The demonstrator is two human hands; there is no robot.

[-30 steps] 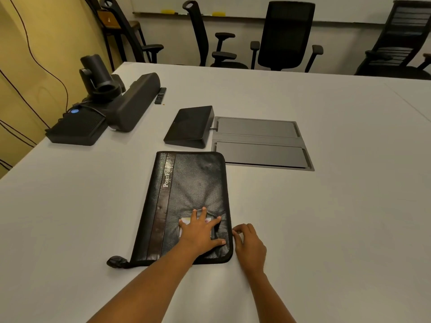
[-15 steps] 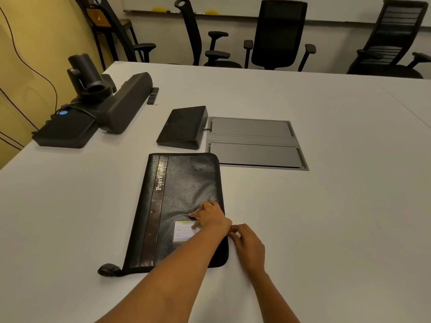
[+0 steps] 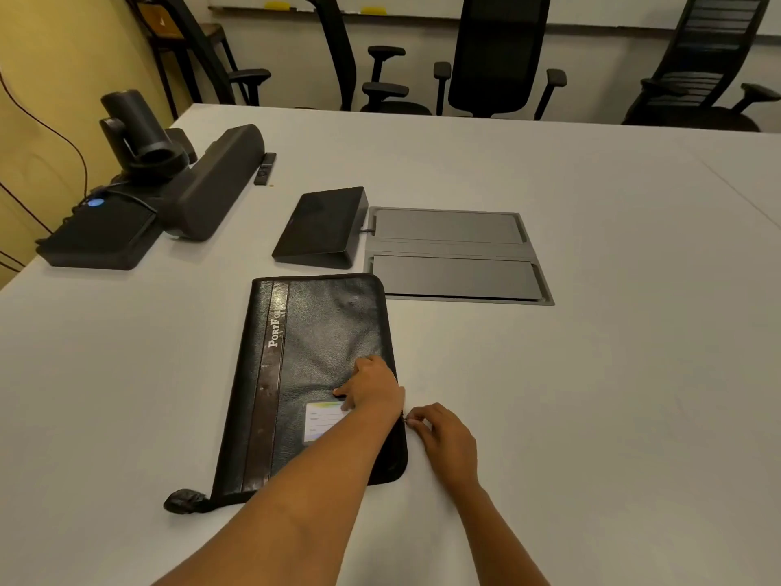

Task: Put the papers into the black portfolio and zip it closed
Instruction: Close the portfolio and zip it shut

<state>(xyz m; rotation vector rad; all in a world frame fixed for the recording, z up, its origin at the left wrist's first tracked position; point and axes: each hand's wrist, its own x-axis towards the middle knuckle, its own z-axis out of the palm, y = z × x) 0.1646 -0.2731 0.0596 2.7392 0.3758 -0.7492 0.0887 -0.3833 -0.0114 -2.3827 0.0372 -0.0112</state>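
Observation:
The black portfolio (image 3: 321,332) lies folded shut on the white table (image 3: 591,374), its spine to the left and a small white label on its cover. No papers show outside it. My left hand (image 3: 374,387) presses down on the cover near the right edge, fingers curled. My right hand (image 3: 443,437) sits just off that right edge, thumb and forefinger pinched on the small metal zipper pull (image 3: 406,421). A black strap end (image 3: 184,501) sticks out at the near left corner.
A black tablet stand (image 3: 321,228) and a grey recessed cable hatch (image 3: 456,255) lie beyond the portfolio. A conference camera (image 3: 139,133), soundbar (image 3: 215,179), flat black unit (image 3: 97,234) and remote (image 3: 265,167) sit far left. Office chairs (image 3: 498,57) line the far edge.
My left hand slid from flat over the label to the portfolio's right edge and curled. My right hand moved up along that edge, pinching the zipper pull.

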